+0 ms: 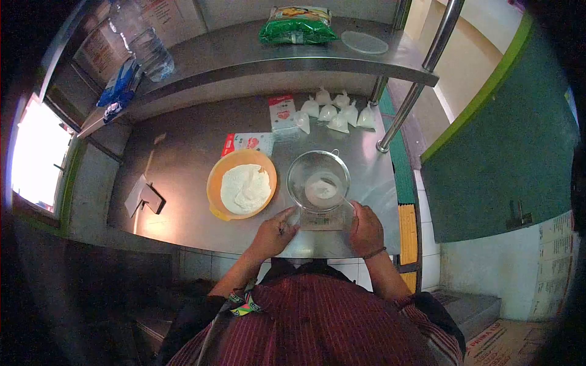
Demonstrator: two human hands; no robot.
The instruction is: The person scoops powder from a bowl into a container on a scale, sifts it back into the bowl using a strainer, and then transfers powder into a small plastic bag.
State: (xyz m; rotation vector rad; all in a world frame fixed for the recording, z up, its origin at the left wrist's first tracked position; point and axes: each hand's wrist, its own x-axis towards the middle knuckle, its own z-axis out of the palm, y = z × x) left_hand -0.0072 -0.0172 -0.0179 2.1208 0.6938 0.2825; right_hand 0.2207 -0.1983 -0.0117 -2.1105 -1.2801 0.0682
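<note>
A round wire sieve [297, 172] with some white powder showing in its middle lies over a container on a flat scale [323, 221]. My right hand [367, 230] is at the lower right of the sieve, its fingers closed round the sieve's handle. My left hand [274, 233] rests by the scale's left side with its fingers bent together; whether anything is in them is too small to tell. Left of the sieve stands an orange bowl [213, 185] holding a heap of white powder [245, 188].
Behind the bowl are two red-and-white boxes [282, 114]. Several tied bags of white powder [338, 123] stand at the back right. A metal shelf [244, 68] crosses above, carrying a green pack [298, 27], a clear lid [364, 43] and a bottle [151, 58]. A dark stand [152, 199] is at left.
</note>
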